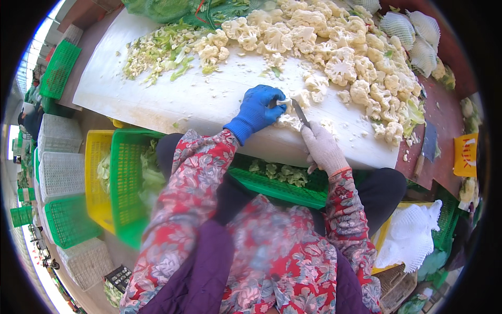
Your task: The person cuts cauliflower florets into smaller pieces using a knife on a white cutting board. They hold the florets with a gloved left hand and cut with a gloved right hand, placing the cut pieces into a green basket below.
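My left hand (pixel 259 108), in a blue coated glove, pinches a piece of cauliflower (pixel 285 102) by its pale stalk. A small knife (pixel 299 112) is gripped in my right hand (pixel 322 146), which wears a light knit glove. The blade points away from me, its tip close to the held piece. Both hands are over the front part of a white-covered table (pixel 157 100). Loose cauliflower florets (pixel 317 87) lie just beyond the knife, and a large heap of florets (pixel 341 70) covers the far right.
Cauliflower trimmings (pixel 160 49) lie at the far left, near a green mesh bag (pixel 164 10). A cleaver (pixel 429 141) rests on the right. Below the table edge is a green crate (pixel 274 188) holding florets. Another green crate (pixel 131 184) and a yellow crate (pixel 94 172) stand at left.
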Demonstrator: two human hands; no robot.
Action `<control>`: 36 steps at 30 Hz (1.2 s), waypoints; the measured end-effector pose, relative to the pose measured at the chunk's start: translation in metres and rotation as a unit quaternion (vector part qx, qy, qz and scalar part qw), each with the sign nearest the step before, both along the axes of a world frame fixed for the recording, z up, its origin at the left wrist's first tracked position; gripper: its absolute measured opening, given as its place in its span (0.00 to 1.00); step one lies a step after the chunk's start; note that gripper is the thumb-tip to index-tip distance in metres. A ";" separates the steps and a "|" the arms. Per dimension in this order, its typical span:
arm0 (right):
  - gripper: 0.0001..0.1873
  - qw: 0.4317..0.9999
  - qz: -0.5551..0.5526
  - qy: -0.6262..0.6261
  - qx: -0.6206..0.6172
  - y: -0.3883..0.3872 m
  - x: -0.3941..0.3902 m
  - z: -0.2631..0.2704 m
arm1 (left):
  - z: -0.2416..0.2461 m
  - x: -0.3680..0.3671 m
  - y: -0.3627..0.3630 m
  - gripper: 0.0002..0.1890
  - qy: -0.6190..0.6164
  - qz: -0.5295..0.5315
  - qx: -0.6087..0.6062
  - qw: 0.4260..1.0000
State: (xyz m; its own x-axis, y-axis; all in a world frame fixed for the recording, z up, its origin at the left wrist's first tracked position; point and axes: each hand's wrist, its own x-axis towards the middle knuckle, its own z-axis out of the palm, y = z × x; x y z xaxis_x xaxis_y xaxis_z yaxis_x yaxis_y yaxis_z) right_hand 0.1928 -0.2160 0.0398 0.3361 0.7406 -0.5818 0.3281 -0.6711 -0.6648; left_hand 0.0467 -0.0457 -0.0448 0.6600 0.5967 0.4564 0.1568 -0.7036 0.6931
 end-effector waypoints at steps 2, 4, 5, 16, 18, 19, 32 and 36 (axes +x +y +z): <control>0.16 0.996 -0.039 0.086 0.001 -0.005 0.003 -0.001 | 0.002 -0.004 0.003 0.11 0.025 -0.021 -0.050 0.998; 0.15 0.990 -0.046 0.131 0.011 -0.011 0.007 -0.001 | 0.006 -0.007 0.007 0.11 0.017 -0.088 -0.039 0.995; 0.15 0.991 -0.035 0.129 0.011 -0.015 0.008 -0.001 | 0.008 -0.007 0.009 0.11 0.016 -0.123 -0.034 0.992; 0.19 0.972 0.083 -0.219 0.029 -0.037 0.004 -0.012 | 0.030 0.010 -0.022 0.24 0.068 -0.015 0.121 0.990; 0.18 0.948 0.110 -0.296 0.043 -0.038 -0.003 -0.019 | 0.028 0.016 -0.028 0.23 0.110 -0.028 0.123 0.986; 0.19 0.952 0.103 -0.285 0.053 -0.037 -0.002 -0.021 | 0.026 0.018 -0.029 0.22 0.112 -0.034 0.136 0.984; 0.21 0.993 -0.032 0.105 -0.037 -0.073 0.023 0.021 | 0.026 0.002 -0.009 0.07 0.064 -0.221 0.043 0.972; 0.21 0.998 0.044 0.053 -0.008 -0.089 0.031 0.027 | 0.029 0.018 -0.013 0.15 0.034 -0.070 -0.120 0.990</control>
